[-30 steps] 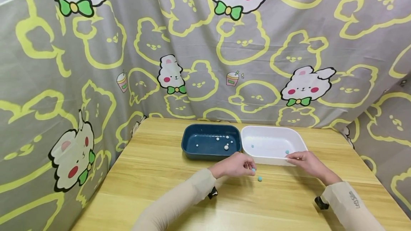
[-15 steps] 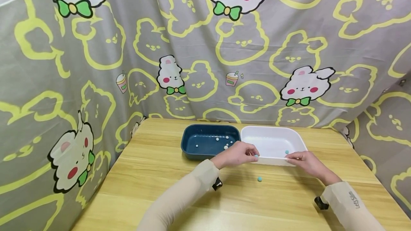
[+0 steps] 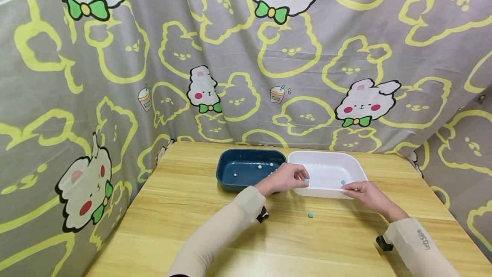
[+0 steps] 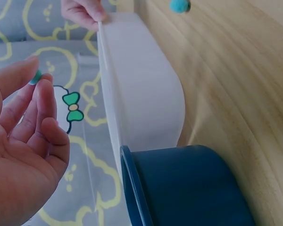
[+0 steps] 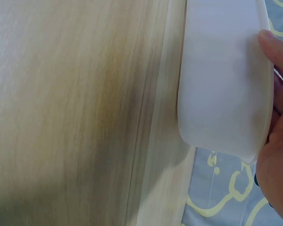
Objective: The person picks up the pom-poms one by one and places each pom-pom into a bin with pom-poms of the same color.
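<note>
My left hand (image 3: 285, 178) pinches a small light-blue ball (image 4: 36, 77) between thumb and fingertips, over the near left part of the white plastic bin (image 3: 326, 168). The other fingers curl loosely in the left wrist view. At the bin's near right rim, my right hand (image 3: 370, 195) grips the edge. Its thumb lies on the outer wall in the right wrist view, while the fingers are partly hidden behind the rim. Inside this bin lies a blue ball (image 3: 343, 181). Another blue ball (image 3: 310, 214) rests on the table in front.
A dark blue bin (image 3: 226, 186) stands left against the white one and holds several small white balls (image 3: 259, 166), some hidden behind my left hand. Both bins sit on the wooden table (image 3: 169, 208), near its back edge. A patterned curtain (image 3: 230, 54) hangs behind and around it.
My left hand has lifted the blue ball from low over the table, up past the near rim to above the white bin. The right hand has kept its place on the rim.
</note>
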The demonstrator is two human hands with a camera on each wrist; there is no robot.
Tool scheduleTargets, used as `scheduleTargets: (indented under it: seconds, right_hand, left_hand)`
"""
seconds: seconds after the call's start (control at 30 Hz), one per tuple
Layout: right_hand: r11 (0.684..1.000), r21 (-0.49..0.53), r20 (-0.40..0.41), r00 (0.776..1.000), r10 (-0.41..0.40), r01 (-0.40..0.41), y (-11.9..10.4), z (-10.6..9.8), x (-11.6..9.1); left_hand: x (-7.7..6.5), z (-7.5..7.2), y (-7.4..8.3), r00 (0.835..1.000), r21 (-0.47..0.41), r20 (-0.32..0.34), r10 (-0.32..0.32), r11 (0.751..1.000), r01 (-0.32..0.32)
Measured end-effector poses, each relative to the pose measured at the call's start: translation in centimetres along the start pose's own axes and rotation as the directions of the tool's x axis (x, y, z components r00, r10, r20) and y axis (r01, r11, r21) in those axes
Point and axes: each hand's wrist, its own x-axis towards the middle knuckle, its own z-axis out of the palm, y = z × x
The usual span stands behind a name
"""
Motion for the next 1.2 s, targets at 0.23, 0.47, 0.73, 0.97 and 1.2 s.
scheduleTargets:
  seconds: [0.23, 0.47, 0.73, 0.97, 1.2]
  right_hand:
    - [1.000, -0.001, -0.004, 1.000, -0.007, 0.007, 0.2, 0.0, 0.0]
    - [1.000, -0.003, -0.010, 1.000, 0.004, -0.004, 0.3, 0.1, 0.1]
    - [1.000, -0.006, -0.011, 1.000, 0.006, -0.006, 0.5, 0.1, 0.0]
    - [1.000, 0.000, -0.019, 1.000, 0.010, -0.010, 0.5, 0.1, 0.1]
    - [1.000, 0.007, -0.015, 1.000, -0.015, 0.015, 0.3, 0.1, 0.1]
  left_hand:
    - [0.9, 0.0, -0.2, 1.000, 0.022, -0.011, -0.005, 1.000, 0.005]
    - [1.5, 0.0, -0.6, 1.000, 0.013, -0.010, -0.016, 1.000, 0.016]
    - [2.2, -0.3, -0.6, 1.000, 0.019, -0.008, -0.011, 1.000, 0.012]
    - [3.2, -0.2, -0.6, 1.000, 0.055, -0.019, -0.016, 0.998, 0.017]
    - [4.0, 0.2, -0.7, 0.999, 0.050, -0.023, -0.035, 0.998, 0.036]
